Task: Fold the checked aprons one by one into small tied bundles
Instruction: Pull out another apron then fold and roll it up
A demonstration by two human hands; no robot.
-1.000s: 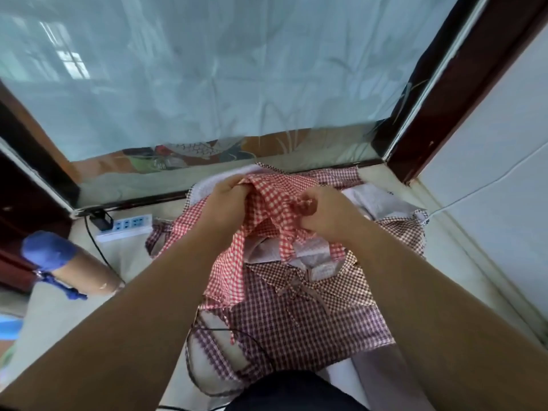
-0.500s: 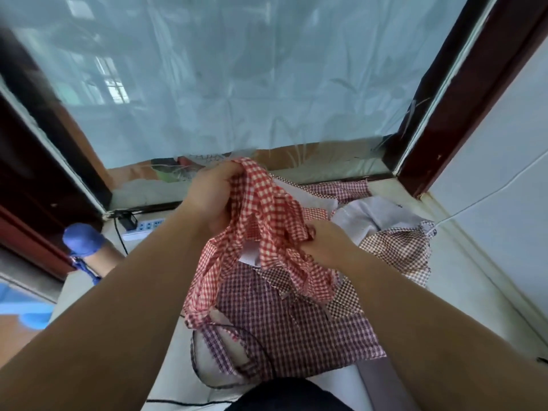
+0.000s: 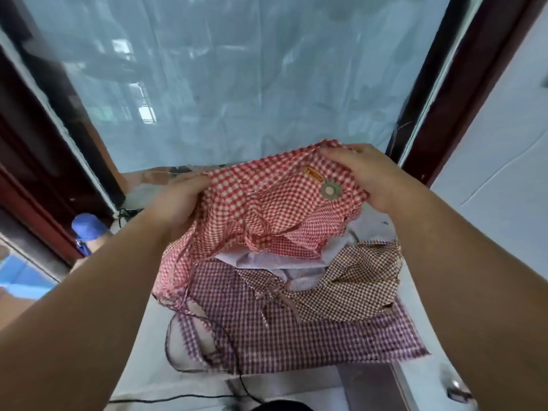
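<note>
Apron in hand: red checked apron [image 3: 267,203] is hanging in the air over the far half of the white ledge [image 3: 142,351], not lying flat. Its lower part is trailing down onto the pile toward the ledge's left edge.

Left hand [image 3: 181,200] is gripping the top edge on the left, fingers curled into the fabric. Right hand [image 3: 364,179] is gripping the top right corner, fingers bunched over the cloth. The hands are sitting well apart, so the apron is stretching between them. Orange label [image 3: 315,174] and flower-shaped button [image 3: 329,190] are showing just beside the right hand.

Step, as judged: opening out and orienting the red apron ahead of the first fold. No fold or knot is showing on it yet. Its ties are not traceable in the bunched cloth.

Underneath, purple checked apron [image 3: 296,336] is lying spread across the middle toward the near edge. Brown checked apron [image 3: 355,286] is lying crumpled on it toward the right edge. Pale cloth [image 3: 267,259] is peeking out between those and the red one. Neither lower apron is looking bundled.

Black cable [image 3: 237,378] is running out from under the purple apron at the near edge. Blue-capped bottle [image 3: 89,226] is sitting by the far left corner. Sheeted window [image 3: 237,84] is running along the far edge.

Next move is likely calling for a taut top edge, a flat patch to lay the apron on, and both ties found before rolling. Risk: the trailing hem is dragging on the pile and may pull the other aprons along.
</note>
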